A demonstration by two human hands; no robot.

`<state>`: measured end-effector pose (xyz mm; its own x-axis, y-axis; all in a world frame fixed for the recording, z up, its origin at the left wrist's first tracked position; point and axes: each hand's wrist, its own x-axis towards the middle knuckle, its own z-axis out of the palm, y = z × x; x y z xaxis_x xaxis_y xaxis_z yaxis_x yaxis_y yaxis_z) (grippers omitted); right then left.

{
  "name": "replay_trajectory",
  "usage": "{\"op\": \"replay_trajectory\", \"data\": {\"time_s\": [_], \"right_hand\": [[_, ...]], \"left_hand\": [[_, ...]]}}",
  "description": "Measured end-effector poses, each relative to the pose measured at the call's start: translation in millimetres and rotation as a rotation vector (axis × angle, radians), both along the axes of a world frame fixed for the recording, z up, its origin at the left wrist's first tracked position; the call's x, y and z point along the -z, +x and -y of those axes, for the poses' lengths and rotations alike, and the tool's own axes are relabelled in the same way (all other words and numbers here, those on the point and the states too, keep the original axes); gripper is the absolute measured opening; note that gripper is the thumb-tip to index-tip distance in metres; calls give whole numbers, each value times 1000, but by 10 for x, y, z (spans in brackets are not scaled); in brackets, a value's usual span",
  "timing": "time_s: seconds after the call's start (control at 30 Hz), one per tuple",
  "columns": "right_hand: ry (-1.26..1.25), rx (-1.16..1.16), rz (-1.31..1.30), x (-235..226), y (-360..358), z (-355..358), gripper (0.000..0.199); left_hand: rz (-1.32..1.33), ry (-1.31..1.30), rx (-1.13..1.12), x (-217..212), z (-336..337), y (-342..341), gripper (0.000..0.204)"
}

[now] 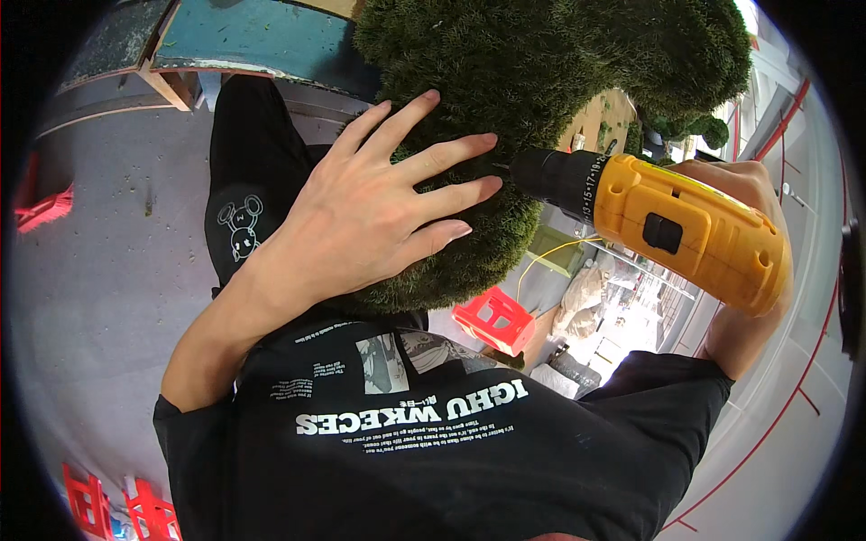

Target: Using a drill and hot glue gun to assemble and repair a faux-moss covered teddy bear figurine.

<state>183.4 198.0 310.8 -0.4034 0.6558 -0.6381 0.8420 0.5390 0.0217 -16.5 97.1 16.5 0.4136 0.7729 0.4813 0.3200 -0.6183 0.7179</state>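
Note:
A large piece of dark green, moss-like foliage (487, 68) with rounded lobes fills the upper middle of the head view, close against my body. Across its near side lies my left hand (370, 203), fingers spread and stretched out, pressing on the greenery and holding nothing. My right hand (744, 185) grips a yellow power drill (686, 234) with a black chuck. The drill is held sideways, its chuck pointing left at the foliage just beyond my left fingertips. Whether a bit enters the greenery is hard to see. Most of my right fingers are hidden behind the drill body.
A blue-topped table (262, 45) stands at the upper left. A red plastic stool (494, 320) is on the floor beyond the foliage, near a yellow cable (550, 251). More red stools (149, 509) and a red broom head (45, 209) are at the left.

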Motion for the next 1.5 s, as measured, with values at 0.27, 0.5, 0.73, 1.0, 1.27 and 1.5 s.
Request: {"op": "replay_trajectory", "data": {"time_s": [0.27, 0.5, 0.73, 1.0, 1.27, 1.5], "right_hand": [[151, 41, -78, -8, -160, 92, 41], [239, -96, -48, -24, -116, 140, 43], [185, -300, 50, -47, -175, 1, 45], [126, -549, 143, -56, -185, -166, 47], [105, -636, 163, -71, -202, -205, 49], [106, -687, 164, -100, -199, -247, 51]], "left_hand": [[-20, -8, 8, 4, 4, -9, 43], [-21, -8, 6, 25, 15, 3, 42], [-4, 13, -11, 68, -3, 9, 42], [10, 43, -8, 106, -19, 28, 42], [23, 78, -21, 131, -51, 8, 39], [11, 91, -22, 140, -58, -9, 41]]}}
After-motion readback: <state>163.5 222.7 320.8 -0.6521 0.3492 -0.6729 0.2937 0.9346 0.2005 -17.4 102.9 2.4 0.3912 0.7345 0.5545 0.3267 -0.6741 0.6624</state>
